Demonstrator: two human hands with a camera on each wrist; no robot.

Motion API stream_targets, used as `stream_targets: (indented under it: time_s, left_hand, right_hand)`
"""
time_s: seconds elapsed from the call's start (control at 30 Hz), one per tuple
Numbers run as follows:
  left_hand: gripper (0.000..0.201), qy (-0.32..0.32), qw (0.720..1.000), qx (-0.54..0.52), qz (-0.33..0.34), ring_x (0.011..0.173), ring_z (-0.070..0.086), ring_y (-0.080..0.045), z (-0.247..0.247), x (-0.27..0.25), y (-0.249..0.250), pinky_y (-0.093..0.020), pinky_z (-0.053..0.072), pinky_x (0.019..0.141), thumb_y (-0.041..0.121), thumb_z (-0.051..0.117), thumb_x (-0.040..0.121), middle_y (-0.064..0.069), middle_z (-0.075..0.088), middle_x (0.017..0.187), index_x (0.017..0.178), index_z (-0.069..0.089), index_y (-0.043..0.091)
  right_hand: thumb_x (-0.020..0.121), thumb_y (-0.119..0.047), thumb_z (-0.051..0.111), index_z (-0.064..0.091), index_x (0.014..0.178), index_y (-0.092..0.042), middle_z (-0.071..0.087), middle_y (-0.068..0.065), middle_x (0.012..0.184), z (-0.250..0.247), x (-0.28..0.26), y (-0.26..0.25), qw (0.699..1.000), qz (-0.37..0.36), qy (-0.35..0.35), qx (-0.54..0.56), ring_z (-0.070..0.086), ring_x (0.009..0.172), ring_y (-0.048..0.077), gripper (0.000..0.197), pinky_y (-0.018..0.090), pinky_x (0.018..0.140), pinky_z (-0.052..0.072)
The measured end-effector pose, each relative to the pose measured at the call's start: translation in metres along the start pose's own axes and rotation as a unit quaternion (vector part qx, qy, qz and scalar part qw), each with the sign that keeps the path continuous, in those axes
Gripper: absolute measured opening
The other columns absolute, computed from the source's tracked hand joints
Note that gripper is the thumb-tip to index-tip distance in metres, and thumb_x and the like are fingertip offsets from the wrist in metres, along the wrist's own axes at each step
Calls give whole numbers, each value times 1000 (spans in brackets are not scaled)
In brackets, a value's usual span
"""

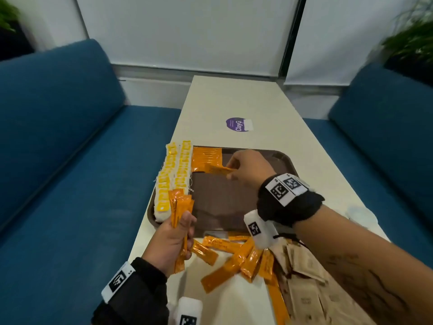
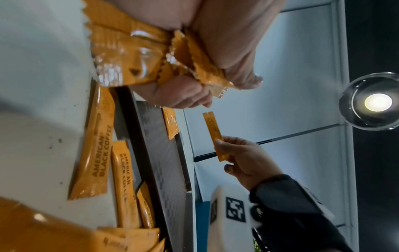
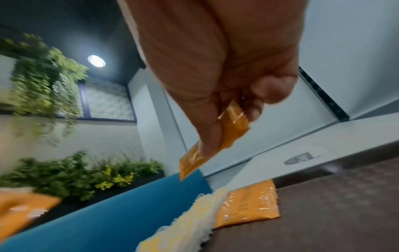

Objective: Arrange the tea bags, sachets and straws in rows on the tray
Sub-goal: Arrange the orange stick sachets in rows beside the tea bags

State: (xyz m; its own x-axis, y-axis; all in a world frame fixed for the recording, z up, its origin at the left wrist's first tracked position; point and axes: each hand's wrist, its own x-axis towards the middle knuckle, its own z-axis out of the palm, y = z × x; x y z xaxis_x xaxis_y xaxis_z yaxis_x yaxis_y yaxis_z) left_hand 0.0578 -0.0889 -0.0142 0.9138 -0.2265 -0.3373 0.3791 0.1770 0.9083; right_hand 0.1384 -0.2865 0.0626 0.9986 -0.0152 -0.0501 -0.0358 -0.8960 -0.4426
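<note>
A brown tray (image 1: 225, 202) lies on the white table. Two rows of yellow-tagged tea bags (image 1: 173, 174) run down its left side. A block of orange coffee sachets (image 1: 207, 158) lies at its far left corner. My right hand (image 1: 243, 170) pinches one orange sachet (image 1: 218, 170) just above the tray, beside that block; in the right wrist view the sachet (image 3: 213, 141) hangs from my fingers. My left hand (image 1: 175, 238) grips a bundle of several orange sachets (image 1: 180, 207) upright at the tray's near left corner, also seen as the bundle (image 2: 138, 56).
Loose orange sachets (image 1: 232, 256) lie on the table in front of the tray, beside a heap of beige paper packets (image 1: 311, 285). A purple sticker (image 1: 237, 124) sits beyond the tray. Blue sofas (image 1: 70, 160) flank the narrow table on both sides.
</note>
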Motion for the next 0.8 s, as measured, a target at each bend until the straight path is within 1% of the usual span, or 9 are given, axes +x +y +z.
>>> stream_targets:
  time_s: [0.07,0.13,0.27,0.33,0.4,0.5,0.63,0.73,0.8]
  left_hand:
    - [46,4,1000,-9,-15,43,41,-8,0,7,1,-18,35,38,52,51,68,0,46,58,87,55,11]
    - [46,9,1000,-6,-30,45,43,-9,-2,13,1,-20,37,39,52,50,70,-1,47,60,91,56,11]
    - [46,23,999,5,-42,47,44,-10,-6,21,-1,-23,39,42,50,51,72,0,49,60,94,57,11]
    - [44,31,998,3,-49,47,45,-10,-7,24,-3,-23,39,42,49,51,74,0,50,59,95,58,10]
    - [39,37,998,-3,-55,46,45,-10,-7,25,-4,-23,38,42,45,50,80,0,50,59,95,58,10]
    - [28,41,997,-9,-65,45,45,-10,-7,26,-4,-22,37,41,33,48,91,-1,51,59,97,59,8]
    - [22,39,997,-17,-70,44,45,-10,-7,27,-4,-20,36,40,25,46,94,-2,52,59,97,59,7]
    - [21,38,997,-13,-73,44,46,-10,-7,28,-5,-22,37,40,23,47,94,-1,53,59,98,60,7]
    - [21,38,996,-4,-75,45,46,-10,-7,27,-6,-22,38,41,24,47,94,0,55,59,99,60,8]
  right_hand:
    - [80,-19,73,68,97,-15,65,3,107,6,31,10,1000,18,-20,-10,59,98,17,18,31,84,47]
    - [81,-20,73,69,100,-13,65,4,109,15,57,17,998,29,-54,-3,59,101,18,21,29,87,46]
    - [81,-20,73,70,101,-12,66,5,112,38,96,24,992,50,-111,13,60,103,18,21,26,86,45]
    - [80,-22,74,70,99,-12,66,5,111,48,109,25,989,63,-130,21,60,103,20,22,30,90,49]
    - [80,-23,74,70,99,-11,66,6,110,54,119,24,987,72,-139,21,61,102,20,23,33,91,50]
    - [82,-26,72,69,106,-10,66,6,113,58,129,23,985,80,-153,-5,60,107,22,29,34,95,49]
    - [85,-35,67,66,116,-11,61,6,123,58,139,17,979,81,-175,-64,56,116,24,39,38,101,46]
    - [83,-40,68,63,119,-9,62,6,123,65,148,16,976,82,-176,-99,58,113,24,48,35,97,48]
    - [78,-40,74,62,116,-7,64,7,118,69,151,16,976,99,-165,-105,61,107,24,52,32,88,50]
